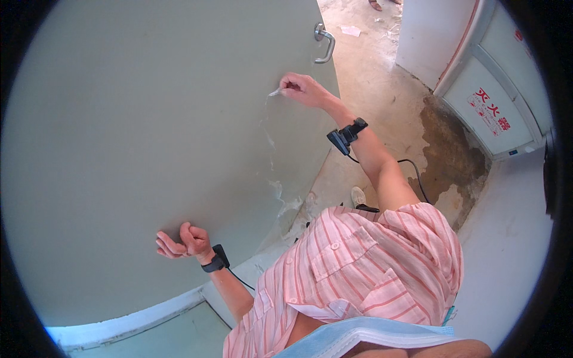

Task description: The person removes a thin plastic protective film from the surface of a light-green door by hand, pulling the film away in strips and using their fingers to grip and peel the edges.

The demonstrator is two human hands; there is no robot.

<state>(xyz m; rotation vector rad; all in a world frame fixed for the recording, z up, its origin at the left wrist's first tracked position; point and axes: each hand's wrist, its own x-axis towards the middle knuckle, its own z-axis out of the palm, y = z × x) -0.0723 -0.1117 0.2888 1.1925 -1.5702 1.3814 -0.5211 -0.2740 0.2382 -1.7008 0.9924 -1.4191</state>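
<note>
A large grey-green door [156, 134] fills the left and middle of the view, with thin whitish, film-like shreds [278, 190] running down near its right edge. My right hand [304, 91] is by the door below its metal lever handle [330, 44], its fingers pinched on a small whitish strip [274, 93]. Lower left, my left hand [184, 241] is close to the door's surface, fingers partly curled and apart, holding nothing. Whether its fingertips touch the door I cannot tell. Each wrist wears a black strapped device with a cable.
A white fire extinguisher cabinet [490, 105] stands at the right against a pale wall [506, 223]. The concrete floor [371, 103] has a dark wet-looking stain [452, 138] and a scrap of paper [350, 30]. A light shoe [358, 196] shows below my right arm.
</note>
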